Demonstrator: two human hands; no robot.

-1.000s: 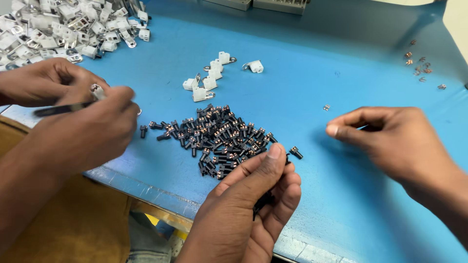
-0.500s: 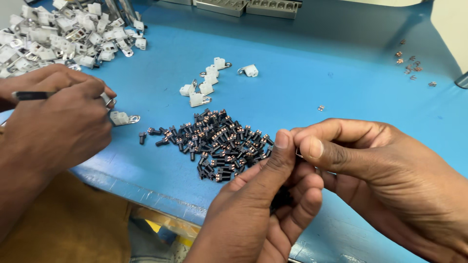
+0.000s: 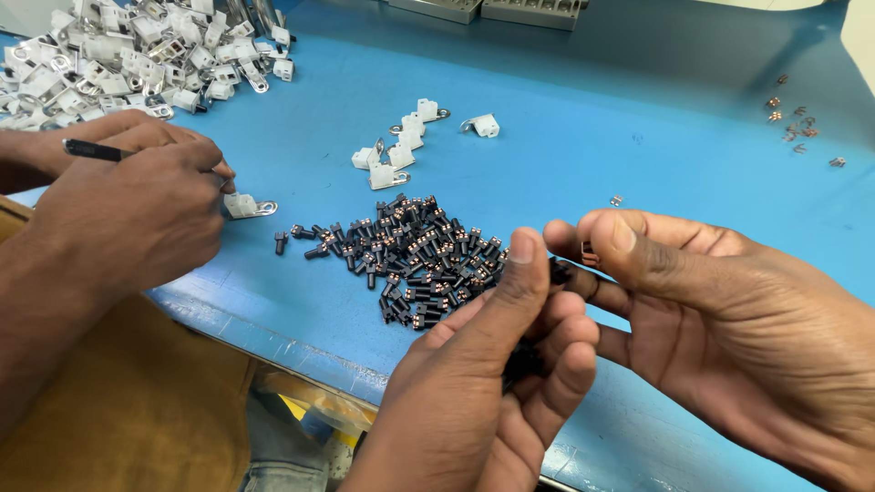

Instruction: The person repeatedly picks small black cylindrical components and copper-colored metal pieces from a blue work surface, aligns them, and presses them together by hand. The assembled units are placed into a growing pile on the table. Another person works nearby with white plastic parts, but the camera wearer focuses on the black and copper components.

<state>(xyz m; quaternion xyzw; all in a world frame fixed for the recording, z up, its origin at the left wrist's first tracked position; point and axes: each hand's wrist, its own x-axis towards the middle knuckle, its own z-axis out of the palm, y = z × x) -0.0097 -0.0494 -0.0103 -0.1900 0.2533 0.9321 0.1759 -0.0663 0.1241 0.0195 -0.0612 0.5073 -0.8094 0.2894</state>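
step in hand: sorting/picking small black plastic-and-copper connector parts (image 3: 410, 251); looks like one part is being passed between the two hands at lower centre of frame, judging from the pose.
left hand (image 3: 497, 383): lower centre, cupped, thumb up; fingers (image 3: 570, 364) curled together over a dark clump of the same black parts in the palm.
right hand (image 3: 729, 319): right of frame, thumb and forefinger pinched on one small black-copper piece (image 3: 586, 253) at the tips, just beside the left thumb.
pile location: black parts lie loose on the blue table (image 3: 592, 118), centre of frame, just above the left hand.
other person's hand (image 3: 128, 219): left of frame, holds a black pen-like tool (image 3: 96, 150); touching a white plastic clip with metal ring (image 3: 244, 206).
white stock: small group of white clips (image 3: 401, 150) upper centre; big heap of white clips (image 3: 118, 55) upper left.
stray copper bits (image 3: 793, 118): upper right, well apart.
next move calls for: fine pinch control, keep the palm closed so the clump doesn't spill.
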